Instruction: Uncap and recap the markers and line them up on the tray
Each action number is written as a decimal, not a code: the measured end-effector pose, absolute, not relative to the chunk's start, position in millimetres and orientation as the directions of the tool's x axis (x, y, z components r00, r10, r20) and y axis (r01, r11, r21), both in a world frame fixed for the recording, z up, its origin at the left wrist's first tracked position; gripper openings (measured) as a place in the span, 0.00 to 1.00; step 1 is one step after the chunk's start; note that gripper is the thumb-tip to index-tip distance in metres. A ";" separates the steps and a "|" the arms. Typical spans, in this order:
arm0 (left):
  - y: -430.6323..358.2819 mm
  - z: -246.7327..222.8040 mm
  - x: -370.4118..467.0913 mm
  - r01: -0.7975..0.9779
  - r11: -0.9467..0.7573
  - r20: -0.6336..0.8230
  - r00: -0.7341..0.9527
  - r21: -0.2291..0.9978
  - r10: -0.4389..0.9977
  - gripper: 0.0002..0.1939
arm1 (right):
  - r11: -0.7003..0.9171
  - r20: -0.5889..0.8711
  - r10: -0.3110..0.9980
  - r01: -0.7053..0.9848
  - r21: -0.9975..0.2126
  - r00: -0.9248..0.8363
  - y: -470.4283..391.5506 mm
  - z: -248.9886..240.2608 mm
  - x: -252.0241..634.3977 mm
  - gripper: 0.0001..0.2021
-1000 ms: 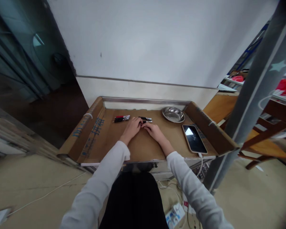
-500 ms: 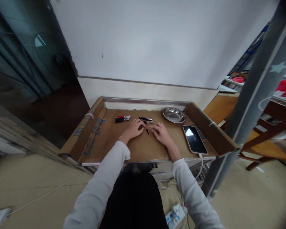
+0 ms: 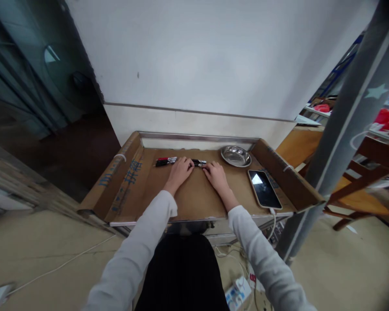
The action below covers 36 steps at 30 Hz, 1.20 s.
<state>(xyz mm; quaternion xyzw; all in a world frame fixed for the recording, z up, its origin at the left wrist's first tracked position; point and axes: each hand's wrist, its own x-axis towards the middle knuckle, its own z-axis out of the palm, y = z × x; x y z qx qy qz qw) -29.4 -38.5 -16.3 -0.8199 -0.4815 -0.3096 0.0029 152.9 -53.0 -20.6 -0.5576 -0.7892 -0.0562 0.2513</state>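
Note:
Two small groups of pens lie on the cardboard-lined table (image 3: 194, 196). The left group (image 3: 165, 161) has a red pen on top of black ones. A second group of black pens with silvery ends (image 3: 199, 161) lies just beyond my hands. My left hand (image 3: 180, 171) is curled, its fingertips pinching the left end of the nearest black pen in that group. At the pen's right end, my right hand (image 3: 216, 176) is closed with thumb and fingers together. Fingers hide both ends of this pen.
A round steel dish (image 3: 236, 156) stands at the back right. Nearer on the right lies a phone (image 3: 264, 189) with a white charging cable. Raised cardboard walls edge the table's sides, and a grey post (image 3: 339, 129) stands at right.
Both hands have moved slightly forward, toward the right pen group. The small black piece that lay between them is no longer visible on the cardboard there.

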 end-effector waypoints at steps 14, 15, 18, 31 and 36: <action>-46.3 -14.3 -42.0 0.886 -0.256 0.574 -0.015 0.387 0.819 0.05 | 0.359 0.502 0.831 0.920 -0.155 -0.240 -51.8 -17.8 138.1 0.09; -49.2 -14.3 -44.4 0.894 -0.183 0.591 -0.106 0.409 0.800 0.06 | 0.365 0.505 0.828 0.919 -0.153 -0.245 -53.4 -17.0 137.5 0.09; -57.4 -16.5 -50.5 0.882 -0.002 0.589 -0.313 0.471 0.745 0.08 | 0.446 0.503 0.799 0.885 -0.132 -0.328 -57.7 -13.9 133.1 0.10; -62.0 -7.3 -42.3 0.858 -0.235 0.554 -0.069 0.458 0.829 0.13 | 0.630 0.500 0.736 0.732 -0.260 -0.456 -60.4 -9.4 119.9 0.11; -67.2 -2.4 -37.1 0.862 -0.280 0.577 -0.018 0.423 0.816 0.15 | 0.607 0.428 0.762 0.765 -0.213 -0.486 -53.0 -12.4 119.0 0.07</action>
